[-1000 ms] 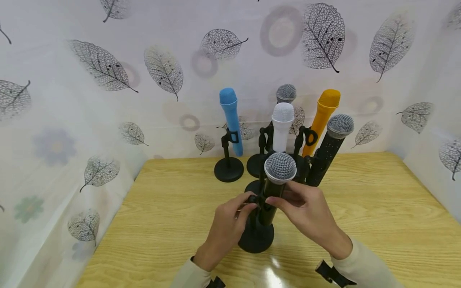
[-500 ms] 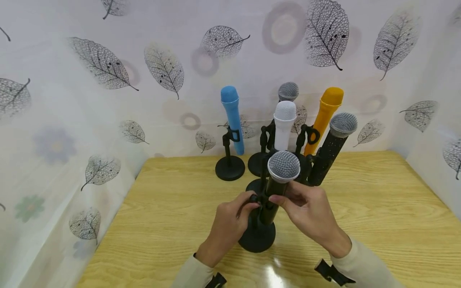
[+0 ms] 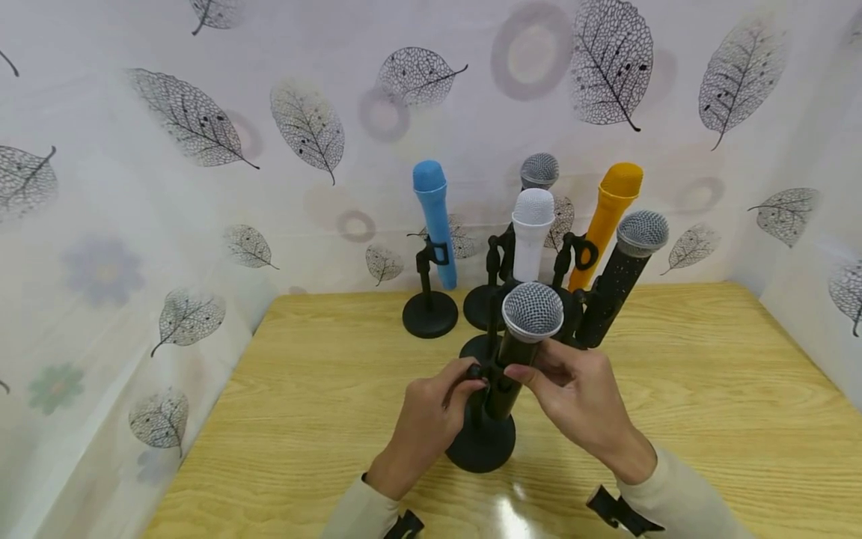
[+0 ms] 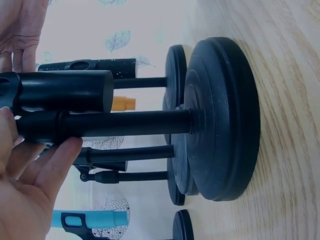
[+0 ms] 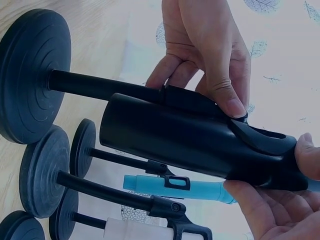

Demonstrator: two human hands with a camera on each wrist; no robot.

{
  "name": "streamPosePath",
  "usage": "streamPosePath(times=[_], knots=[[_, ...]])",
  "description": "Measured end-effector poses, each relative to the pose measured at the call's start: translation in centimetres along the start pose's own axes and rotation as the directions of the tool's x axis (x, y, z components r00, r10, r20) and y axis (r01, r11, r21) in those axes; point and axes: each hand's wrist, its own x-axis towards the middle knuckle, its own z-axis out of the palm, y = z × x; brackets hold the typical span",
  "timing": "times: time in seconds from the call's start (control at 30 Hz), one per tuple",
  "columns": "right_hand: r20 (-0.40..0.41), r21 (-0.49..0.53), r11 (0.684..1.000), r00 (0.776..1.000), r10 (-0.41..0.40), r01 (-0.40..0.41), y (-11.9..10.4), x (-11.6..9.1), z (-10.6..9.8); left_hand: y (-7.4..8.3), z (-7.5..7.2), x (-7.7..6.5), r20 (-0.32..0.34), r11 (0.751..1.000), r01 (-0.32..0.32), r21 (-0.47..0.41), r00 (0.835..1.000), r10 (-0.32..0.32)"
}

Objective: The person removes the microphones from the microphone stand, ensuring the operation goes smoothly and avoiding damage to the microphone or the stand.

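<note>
A black microphone [image 3: 515, 361] with a silver mesh head sits in the clip [image 5: 260, 137] of a black desk stand, nearest the person. It leans a little to the right, its lower end above the round base [image 3: 481, 448]. My left hand [image 3: 427, 419] pinches the joint at the top of the stand's pole [image 4: 125, 123], thumb and forefinger on the small dark knob. From the other side my right hand [image 3: 586, 400] holds the microphone at the clip, thumb in front and fingers behind, partly hidden by the microphone.
Close behind stand more microphones on black stands: white [image 3: 532, 236], orange [image 3: 609, 217], speckled black [image 3: 619, 281] and a grey-headed one [image 3: 539, 172]. A blue microphone [image 3: 434, 217] stands to the left. Leaf-print cloth [image 3: 303, 135] hangs behind the wooden table [image 3: 316, 389].
The microphone's head has shifted very slightly to the right. Both hands keep the same hold, and the head view has moved a little.
</note>
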Motion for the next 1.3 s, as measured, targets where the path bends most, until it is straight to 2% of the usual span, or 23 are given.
streamPosePath(times=[0.43, 1.3], knots=[[-0.002, -0.004, 1.0, 1.0, 0.031, -0.031, -0.17, -0.1, 0.0, -0.09, 0.15, -0.05, 0.002, 1.0, 0.003, -0.004, 1.0, -0.003], [0.002, -0.006, 1.0, 1.0, 0.025, -0.025, -0.58, 0.22, -0.41, 0.07, 0.04, 0.09, 0.009, 1.0, 0.005, 0.001, 1.0, -0.005]])
